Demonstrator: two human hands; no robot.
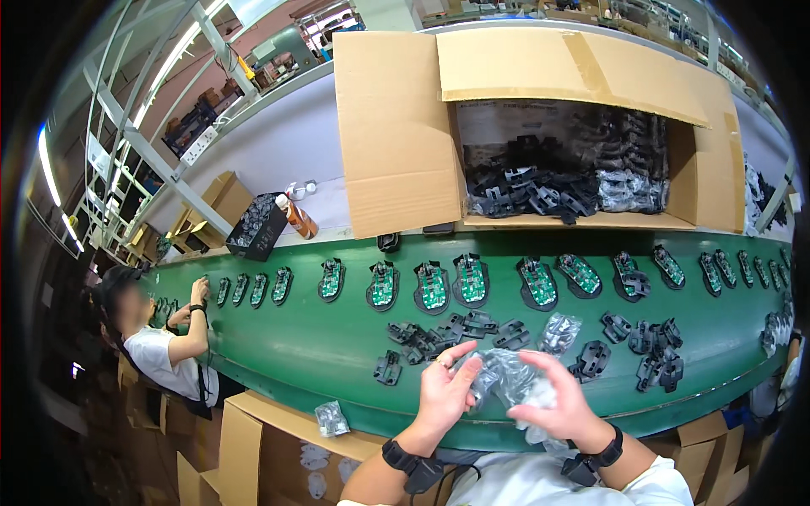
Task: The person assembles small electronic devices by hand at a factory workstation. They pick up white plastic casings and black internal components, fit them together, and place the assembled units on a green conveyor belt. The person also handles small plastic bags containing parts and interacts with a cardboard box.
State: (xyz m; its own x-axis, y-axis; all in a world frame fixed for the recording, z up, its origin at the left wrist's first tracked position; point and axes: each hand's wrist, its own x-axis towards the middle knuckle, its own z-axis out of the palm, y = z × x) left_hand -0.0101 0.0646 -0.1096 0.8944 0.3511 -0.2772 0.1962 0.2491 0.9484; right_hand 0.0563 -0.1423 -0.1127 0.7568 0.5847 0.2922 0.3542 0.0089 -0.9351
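Between my hands, over the near edge of the green bench, is a crumpled clear plastic bag point(504, 378); what it contains is hard to make out. My left hand point(445, 390) grips the bag's left side between thumb and fingers. On the other side, my right hand point(558, 403) curls its fingers and thumb around the bag. Just beyond my hands lie loose black plastic parts point(430, 339) in a scattered pile. Another clear bag of parts point(559, 334) rests close to my right fingers. More black parts point(658, 354) are heaped to the right.
Circuit boards in black shells point(433, 287) line the green bench point(321, 337). A big open carton point(396, 135) behind holds black parts and bags. A bottle point(297, 217) and black bin point(257, 228) stand far left. Another person point(173, 346) works at left. Cartons point(245, 447) sit below.
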